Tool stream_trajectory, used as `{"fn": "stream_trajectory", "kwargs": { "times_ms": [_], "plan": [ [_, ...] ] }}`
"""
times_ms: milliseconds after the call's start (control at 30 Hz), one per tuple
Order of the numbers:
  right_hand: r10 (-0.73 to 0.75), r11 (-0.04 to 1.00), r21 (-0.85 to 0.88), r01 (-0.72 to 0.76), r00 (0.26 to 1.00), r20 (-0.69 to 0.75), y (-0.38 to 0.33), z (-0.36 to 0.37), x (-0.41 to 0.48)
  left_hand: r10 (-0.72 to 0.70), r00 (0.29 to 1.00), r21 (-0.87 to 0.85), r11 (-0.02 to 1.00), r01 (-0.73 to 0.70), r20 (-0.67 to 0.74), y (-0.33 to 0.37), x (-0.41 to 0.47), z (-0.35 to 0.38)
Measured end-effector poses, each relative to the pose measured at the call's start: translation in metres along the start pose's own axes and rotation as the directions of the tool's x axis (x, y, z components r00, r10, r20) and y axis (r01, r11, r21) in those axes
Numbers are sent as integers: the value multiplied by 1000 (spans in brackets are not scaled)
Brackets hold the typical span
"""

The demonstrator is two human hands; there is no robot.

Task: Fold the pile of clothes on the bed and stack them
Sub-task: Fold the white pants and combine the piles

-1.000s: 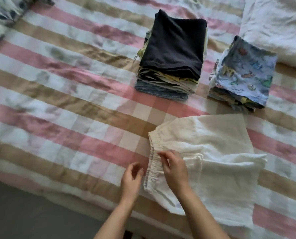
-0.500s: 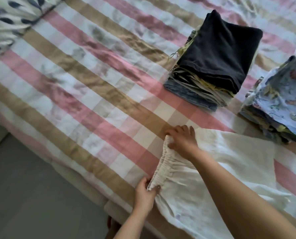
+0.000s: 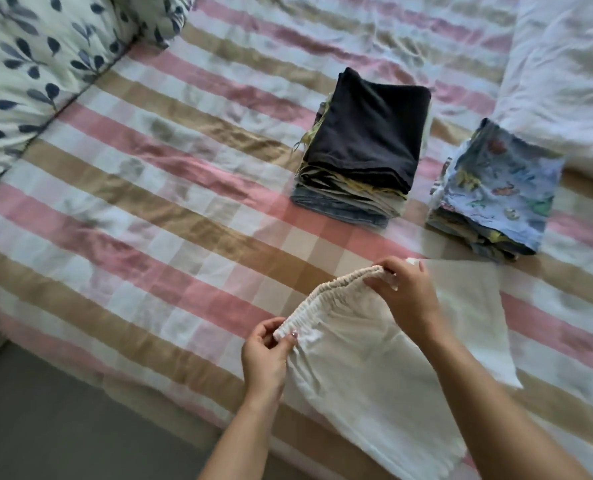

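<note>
Waistband (image 3: pixel 326 296) is up off the bed (image 3: pixel 149 244) now; half a second ago it lay flat with my right hand pressing its far end. Left hand (image 3: pixel 265 355) pinches the near end, thumb and fingers clamped on the elastic. Right hand (image 3: pixel 407 292) has its fingers curled round the far end. Cream pants (image 3: pixel 374 375) hang from that line, legs trailing right along the bed edge, partly under my right forearm.

Past them: tall stack (image 3: pixel 367 143) with a dark top. Just right of it, a shorter stack (image 3: pixel 496 192) topped with blue print cloth. Both sit apart from the pants. White duvet (image 3: pixel 565 64) behind those.

Risks, my guess:
- Elastic is bunched, so a light pinch may slip.
- Ends not level gives a skewed fold.
- Trailing legs may drag off the edge.
- Tall stack looks uneven and could tip when loaded.
</note>
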State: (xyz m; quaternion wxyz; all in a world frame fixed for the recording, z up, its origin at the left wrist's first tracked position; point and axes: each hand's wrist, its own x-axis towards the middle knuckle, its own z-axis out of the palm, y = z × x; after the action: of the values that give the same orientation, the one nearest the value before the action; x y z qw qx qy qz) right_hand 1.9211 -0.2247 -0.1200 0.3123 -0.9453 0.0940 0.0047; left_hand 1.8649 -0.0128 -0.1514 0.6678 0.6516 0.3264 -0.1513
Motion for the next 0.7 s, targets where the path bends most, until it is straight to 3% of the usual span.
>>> {"fn": "stream_trajectory", "kwargs": {
  "times_ms": [167, 500, 533, 633, 700],
  "plan": [
    [-5, 1000, -18, 4, 1000, -31, -13, 33, 3, 40, 996, 167, 986, -26, -83, -9, 23, -16],
    [-108, 987, -119, 111, 994, 33, -56, 104, 29, -148, 971, 17, 988, 154, -189, -33, 55, -47],
    [-123, 982, -140, 125, 992, 22, -59, 105, 24, -121, 974, 75, 988, 137, -193, -33, 53, -46],
    [-206, 966, -176, 191, 976, -67, -70, 102, -6, 140, 968, 290, 954, -76, -206, -28, 44, -45],
    [-233, 958, -187, 216, 969, -79, -76, 104, -27, 133, 979, 181, 978, -105, -153, -17, 41, -41]
  ]
}}
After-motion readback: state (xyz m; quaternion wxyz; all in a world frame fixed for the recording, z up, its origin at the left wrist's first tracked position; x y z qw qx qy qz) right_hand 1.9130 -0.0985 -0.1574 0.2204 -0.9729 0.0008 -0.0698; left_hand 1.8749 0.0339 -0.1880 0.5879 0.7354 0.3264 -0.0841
